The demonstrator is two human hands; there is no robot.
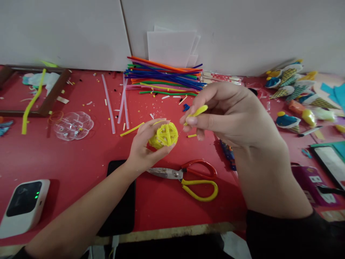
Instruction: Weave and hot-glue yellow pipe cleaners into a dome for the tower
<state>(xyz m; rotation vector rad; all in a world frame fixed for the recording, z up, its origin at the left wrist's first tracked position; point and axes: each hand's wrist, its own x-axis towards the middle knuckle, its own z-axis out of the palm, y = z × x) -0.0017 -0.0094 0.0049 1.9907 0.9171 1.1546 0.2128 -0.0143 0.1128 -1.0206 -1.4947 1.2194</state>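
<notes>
My left hand (147, 144) is closed around a yellow woven ball (165, 135) that looks made of pipe cleaners, its open lattice face turned to the right. Raised to the right of it, my right hand (223, 111) pinches a short piece of yellow pipe cleaner (198, 110) between thumb and forefinger. The piece and the ball are apart. Below both hands, scissors (185, 176) with one red and one yellow handle lie on the red table (167, 212). Another yellow strip (132, 129) lies beside my left hand, and a short yellow offcut (192, 135) rests between the hands.
A pile of coloured pipe cleaners (164, 75) lies at the back by the wall. To the left are a clear flower-shaped tray (72, 126), a brown frame (54, 93) and a white device (25, 207). A black phone (121, 208) sits under my left forearm. Cone-shaped crafts (291, 82) crowd the right.
</notes>
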